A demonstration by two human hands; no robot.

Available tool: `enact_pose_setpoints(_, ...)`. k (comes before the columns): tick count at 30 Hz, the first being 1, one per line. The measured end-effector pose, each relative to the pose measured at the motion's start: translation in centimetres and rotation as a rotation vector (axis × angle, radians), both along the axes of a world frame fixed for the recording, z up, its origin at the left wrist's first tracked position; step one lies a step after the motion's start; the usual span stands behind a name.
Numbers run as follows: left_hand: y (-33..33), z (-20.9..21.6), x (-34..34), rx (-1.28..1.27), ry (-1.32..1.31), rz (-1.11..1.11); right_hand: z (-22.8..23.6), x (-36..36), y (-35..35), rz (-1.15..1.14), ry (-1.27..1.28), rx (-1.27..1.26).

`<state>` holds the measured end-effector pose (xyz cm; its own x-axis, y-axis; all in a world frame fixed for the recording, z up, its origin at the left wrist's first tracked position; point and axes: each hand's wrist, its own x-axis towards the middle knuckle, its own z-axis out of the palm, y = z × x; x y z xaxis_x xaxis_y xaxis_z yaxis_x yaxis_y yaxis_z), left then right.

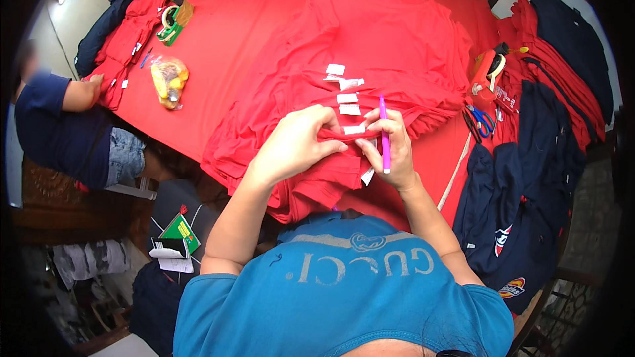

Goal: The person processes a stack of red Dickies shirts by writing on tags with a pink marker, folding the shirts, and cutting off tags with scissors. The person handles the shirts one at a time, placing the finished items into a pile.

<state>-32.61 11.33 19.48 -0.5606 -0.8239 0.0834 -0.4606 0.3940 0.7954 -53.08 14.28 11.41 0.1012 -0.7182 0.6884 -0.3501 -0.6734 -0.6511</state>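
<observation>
Small white rect. fabric label (354,130), print illegible, atop red cloth garment pile (370,33), L hand (296,137) holding cloth beside it, R hand (401,157) clamped on slim magenta pen (385,145), navy garments (493,182) w/ logo patches (503,240) at R.

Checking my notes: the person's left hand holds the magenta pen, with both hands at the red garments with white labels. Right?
Not the left hand: the head view shows the right hand holding the magenta pen. Both are at the red garments with white labels, as stated.
</observation>
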Motion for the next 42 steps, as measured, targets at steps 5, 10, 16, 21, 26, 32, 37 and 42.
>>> enact_pose_setpoints(5, -2.0, -1.3, 1.3, 0.527, 0.309, 0.085, -0.4, 0.8, 0.2, -0.204, 0.035, -0.099)
enact_pose_setpoints(10, -3.1, -2.8, 1.4, 0.347, 0.268, 0.137, -0.6, 0.6, -0.3, -0.180, 0.120, -0.201)
enact_pose_setpoints(16, -2.5, -3.0, 0.6, 0.198, 0.385, 0.240, -0.6, 0.7, 0.6, -0.144, 0.034, -0.199)
enact_pose_setpoints(21, -2.2, -1.9, 0.7, 0.230, 0.141, 0.139, -1.1, -0.2, 0.5, -0.173, -0.036, -0.119)
enact_pose_setpoints(26, -1.4, -1.8, 0.2, -0.056, -0.034, 0.010, -0.1, -0.7, -0.5, -0.149, -0.336, 0.187)
enact_pose_setpoints(32, -1.5, -1.9, 0.2, -0.057, -0.065, -0.045, 1.7, -2.1, -2.6, -0.115, -0.302, 0.370)
enact_pose_setpoints(37, -1.5, -2.1, -0.1, -0.076, -0.047, -0.046, 3.4, -2.3, -2.9, -0.089, -0.293, 0.461)
enact_pose_setpoints(42, -0.9, -1.4, -1.4, -0.182, -0.148, 0.011, 4.1, -3.0, -4.1, 0.000, -0.267, 0.536)
